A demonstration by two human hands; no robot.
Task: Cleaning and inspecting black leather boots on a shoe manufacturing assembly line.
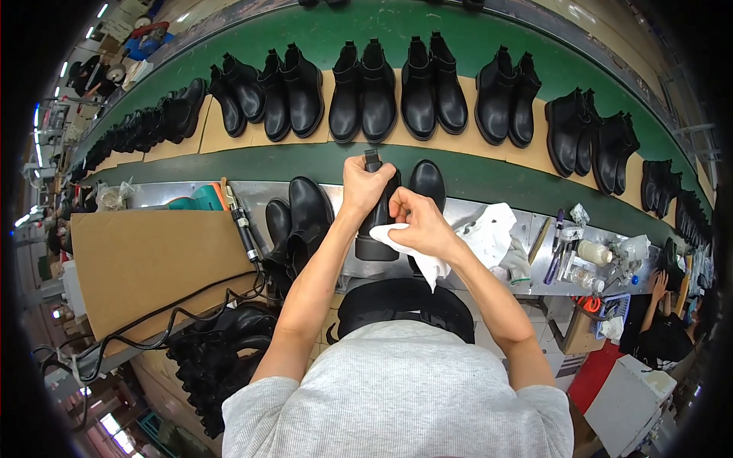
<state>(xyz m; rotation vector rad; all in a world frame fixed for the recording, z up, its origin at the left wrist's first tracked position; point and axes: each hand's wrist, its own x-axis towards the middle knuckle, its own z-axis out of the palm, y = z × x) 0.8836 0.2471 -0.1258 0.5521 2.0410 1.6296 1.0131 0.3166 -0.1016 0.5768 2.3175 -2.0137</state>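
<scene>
In front of my body is a black ankle boot (376, 249), its heel toward me. My left hand (363, 185) is closed round its upper part, the pull tab sticking up past the thumb. Pinched in my right hand (424, 223) is a white cloth (434, 269), pressed against the boot's side near the heel, its loose end hanging down. Just to the right, partly behind my right hand, another black boot (427, 182) rests on the metal worktop. A pair of black boots (308, 210) sits left of my left forearm.
Black boots (374, 91) stand in a long row on cardboard over the green line (489, 169) beyond the worktop. White cloths (489, 233), brushes and bottles (594, 252) lie at right. A cardboard sheet (156, 267), a corded tool (243, 225) and black cables are at left. A person (664, 336) works far right.
</scene>
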